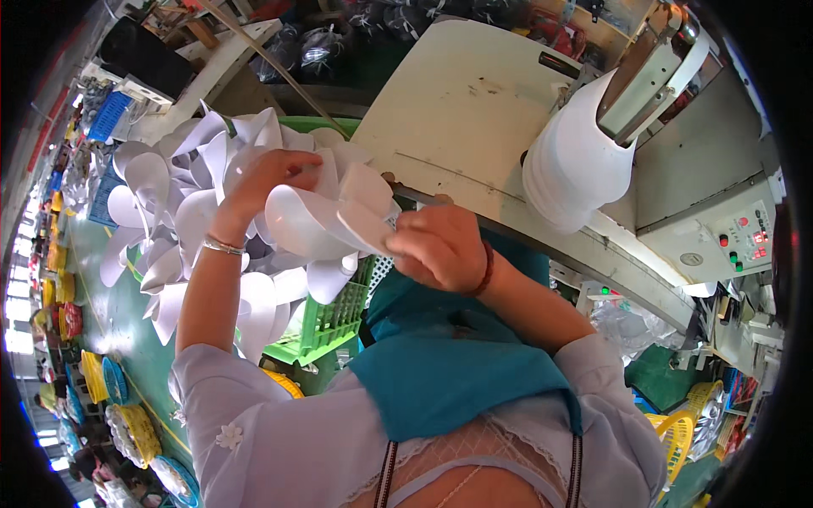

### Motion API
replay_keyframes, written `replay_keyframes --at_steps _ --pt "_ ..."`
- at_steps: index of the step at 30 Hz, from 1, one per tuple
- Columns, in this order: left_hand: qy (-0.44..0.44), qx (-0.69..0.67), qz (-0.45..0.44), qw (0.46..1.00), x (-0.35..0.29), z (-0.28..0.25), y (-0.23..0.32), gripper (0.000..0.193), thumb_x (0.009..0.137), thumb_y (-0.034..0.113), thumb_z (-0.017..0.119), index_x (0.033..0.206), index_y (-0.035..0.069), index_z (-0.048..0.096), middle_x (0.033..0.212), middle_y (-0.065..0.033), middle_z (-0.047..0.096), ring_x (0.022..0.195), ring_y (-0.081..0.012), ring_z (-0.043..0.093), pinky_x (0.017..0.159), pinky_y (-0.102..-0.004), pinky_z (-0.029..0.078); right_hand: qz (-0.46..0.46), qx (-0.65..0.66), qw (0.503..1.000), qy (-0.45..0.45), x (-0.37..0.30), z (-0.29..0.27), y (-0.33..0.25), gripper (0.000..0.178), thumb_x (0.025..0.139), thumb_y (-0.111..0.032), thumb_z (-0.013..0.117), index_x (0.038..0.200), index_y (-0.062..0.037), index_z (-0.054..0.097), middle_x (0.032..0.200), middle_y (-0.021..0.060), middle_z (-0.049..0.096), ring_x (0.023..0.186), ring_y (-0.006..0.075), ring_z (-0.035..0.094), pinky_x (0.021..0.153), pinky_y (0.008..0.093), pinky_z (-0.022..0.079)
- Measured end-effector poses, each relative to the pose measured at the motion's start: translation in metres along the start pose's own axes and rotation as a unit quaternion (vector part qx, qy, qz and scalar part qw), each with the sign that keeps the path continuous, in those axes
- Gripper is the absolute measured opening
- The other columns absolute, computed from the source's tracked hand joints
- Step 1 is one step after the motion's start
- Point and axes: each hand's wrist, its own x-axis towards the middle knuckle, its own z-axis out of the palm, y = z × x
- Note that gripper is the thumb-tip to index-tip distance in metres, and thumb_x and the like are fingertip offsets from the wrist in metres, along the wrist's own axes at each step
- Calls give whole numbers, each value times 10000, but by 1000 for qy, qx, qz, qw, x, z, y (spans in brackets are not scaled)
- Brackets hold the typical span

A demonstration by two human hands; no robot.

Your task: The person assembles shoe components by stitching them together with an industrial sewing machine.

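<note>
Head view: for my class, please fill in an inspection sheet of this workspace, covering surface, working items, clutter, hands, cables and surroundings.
Surface: pale worktop, with dark marks.
Working items: curved white pieces heaped over a green crate; a layered white stack hangs at the machine.
Clutter: crumpled clear plastic below the worktop, at right.
Hands: right hand pinches a white piece; left hand is at the heap, its grip unclear.
Cables: none clearly made out.
Surroundings: green floor, yellow basket at lower right, dark wrapped bundles behind.
</note>
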Motion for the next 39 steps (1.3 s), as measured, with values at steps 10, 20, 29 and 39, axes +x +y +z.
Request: replay_keyframes --at_steps 10,20,29,39 --pt "182 86 -5 979 -11 37 -12 255 724 112 607 970 88 671 802 -97 663 675 -221 628 635 -287 488 -1 14 1000 1 4 -22 -23 268 683 -96 657 916 -20 548 817 91 573 589 204 570 483 303 480" --pt "176 -121 73 974 -43 24 14 259 760 34 586 1013 26 641 990 -91 647 910 -156 593 814 -286 456 131 -12 991 -26 -22 22 2 380 684 -1 641 1041 -44 520 763 95 568 652 246 577 569 313 481" --pt "114 -238 4 965 -67 46 23 258 789 42 577 1040 -7 614 905 -77 644 813 -101 588 766 -229 463 478 319 817 42 -17 50 19 360 758 -119 702 1040 -24 501 760 -27 469 631 23 409 543 147 357" --pt "-17 -182 -92 979 -1 40 22 145 811 151 607 790 16 556 599 13 537 484 -48 503 424 -186 382 46 7 996 -77 -11 43 -11 178 690 -109 638 838 -84 542 907 63 603 684 207 546 571 292 436"
